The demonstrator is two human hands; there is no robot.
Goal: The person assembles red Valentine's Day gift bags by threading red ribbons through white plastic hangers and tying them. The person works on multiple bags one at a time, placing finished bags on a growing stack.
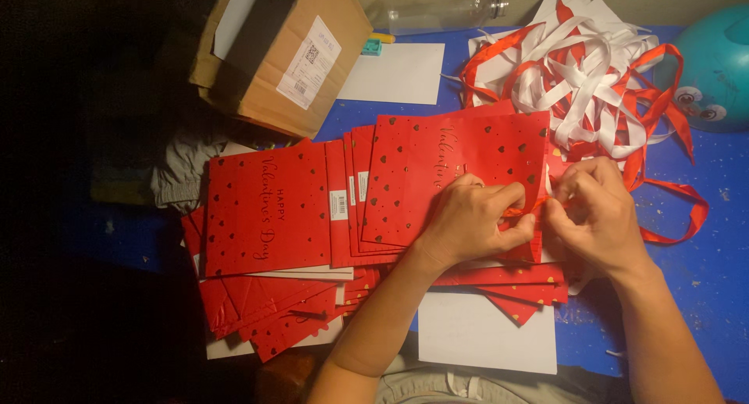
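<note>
Both hands met at the edge of the top red gift bag [452,170]: the left hand [472,220] pressed the bag flat and pinched a red ribbon [521,212], and the right hand [597,205] pinched the same ribbon beside it. This bag lay on a fanned stack of bags [265,209] on the blue desk [702,271], near a ribbon pile [593,76]. Judged thin, light and easily creased, the bag suited an edge grip; the soft ribbon looked slippery.

Blue table [702,271]: red gift bags [265,209], ribbons [585,84], cardboard box [281,53], bottle [437,10].
</note>
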